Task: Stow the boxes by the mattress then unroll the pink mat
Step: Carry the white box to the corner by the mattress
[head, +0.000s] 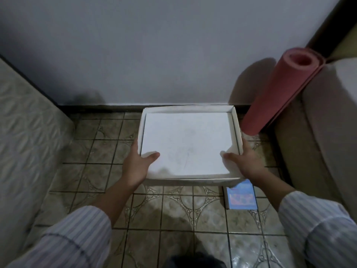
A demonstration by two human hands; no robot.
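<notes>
A flat white box (186,140) with a raised rim is held low over the tiled floor, close to the wall. My left hand (138,163) grips its left near corner, thumb on top. My right hand (244,161) grips its right near corner the same way. A small blue box (241,197) lies on the floor just under the white box's near right corner, partly hidden by it. The rolled pink mat (278,93) stands tilted against the beige sofa at the right. The mattress (25,136) fills the left side.
A beige sofa (324,120) stands along the right. The pale wall (154,45) with a dark skirting closes the far end. Patterned floor tiles (173,213) run between mattress and sofa. Something dark shows at the bottom edge.
</notes>
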